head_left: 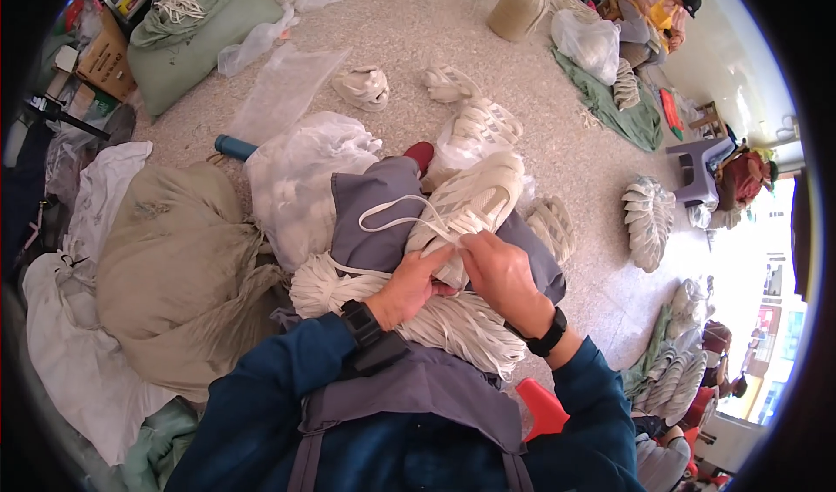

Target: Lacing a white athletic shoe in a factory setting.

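Observation:
A beige and white sneaker [477, 198] lies across my lap on a grey apron [370, 198]. My left hand [413, 288] is closed on the near left end of the sneaker, thumb on top and fingers partly hidden beneath. My right hand [505, 274] pinches a white shoelace at the sneaker's lacing. From there the shoelace [383, 208] loops out over the apron to the left. Under both wrists, a thick bundle of white shoelaces [457, 331] spreads over my lap.
Beyond my knees lie more sneakers [486, 124] and a white plastic bag [305, 174]. A large tan sack [170, 266] sits at my left, a green sack [205, 48] farther off. Stacked sneakers [648, 222] stand at right. Other people [653, 13] sit along the right side.

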### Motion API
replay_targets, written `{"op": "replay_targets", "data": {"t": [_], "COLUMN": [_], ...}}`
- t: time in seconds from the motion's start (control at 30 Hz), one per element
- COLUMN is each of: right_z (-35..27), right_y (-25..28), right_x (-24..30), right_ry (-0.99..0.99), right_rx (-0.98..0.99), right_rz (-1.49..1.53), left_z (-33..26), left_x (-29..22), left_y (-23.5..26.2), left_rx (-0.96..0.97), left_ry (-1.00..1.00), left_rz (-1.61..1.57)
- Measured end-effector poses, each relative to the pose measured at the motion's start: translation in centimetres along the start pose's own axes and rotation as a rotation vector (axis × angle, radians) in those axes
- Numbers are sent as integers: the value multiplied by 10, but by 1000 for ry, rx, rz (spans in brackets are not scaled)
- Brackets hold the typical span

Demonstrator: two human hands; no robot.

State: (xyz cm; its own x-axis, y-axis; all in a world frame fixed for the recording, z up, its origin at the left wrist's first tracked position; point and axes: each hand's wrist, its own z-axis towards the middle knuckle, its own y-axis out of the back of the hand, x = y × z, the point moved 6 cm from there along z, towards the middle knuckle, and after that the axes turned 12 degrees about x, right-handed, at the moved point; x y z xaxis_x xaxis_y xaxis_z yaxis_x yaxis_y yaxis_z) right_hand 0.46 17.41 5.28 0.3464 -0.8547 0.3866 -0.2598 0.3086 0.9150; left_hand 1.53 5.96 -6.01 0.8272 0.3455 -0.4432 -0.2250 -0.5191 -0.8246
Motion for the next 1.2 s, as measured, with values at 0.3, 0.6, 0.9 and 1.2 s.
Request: {"op": "replay_targets", "data": {"t": [0.3,0.6,0.9,1.2], "right_z": [-22,-26,-47,-60], "right_y": [-26,-7,-54,-11], "right_x": [-43,-3,-29,-41], "right_ry": [-343,-41,-599,-494], "right_rx": [-64,-181,361,357], "right_rz": [795,296,1555,1283], "left_z": [2,2,1,2], "left_x": [0,4,5,6], "left_y": [-2,5,4,5], "left_rx": [21,-66,6,-33], "left_ry": [-23,-27,-12,-37], "left_rz": [48,10,23,0]}}
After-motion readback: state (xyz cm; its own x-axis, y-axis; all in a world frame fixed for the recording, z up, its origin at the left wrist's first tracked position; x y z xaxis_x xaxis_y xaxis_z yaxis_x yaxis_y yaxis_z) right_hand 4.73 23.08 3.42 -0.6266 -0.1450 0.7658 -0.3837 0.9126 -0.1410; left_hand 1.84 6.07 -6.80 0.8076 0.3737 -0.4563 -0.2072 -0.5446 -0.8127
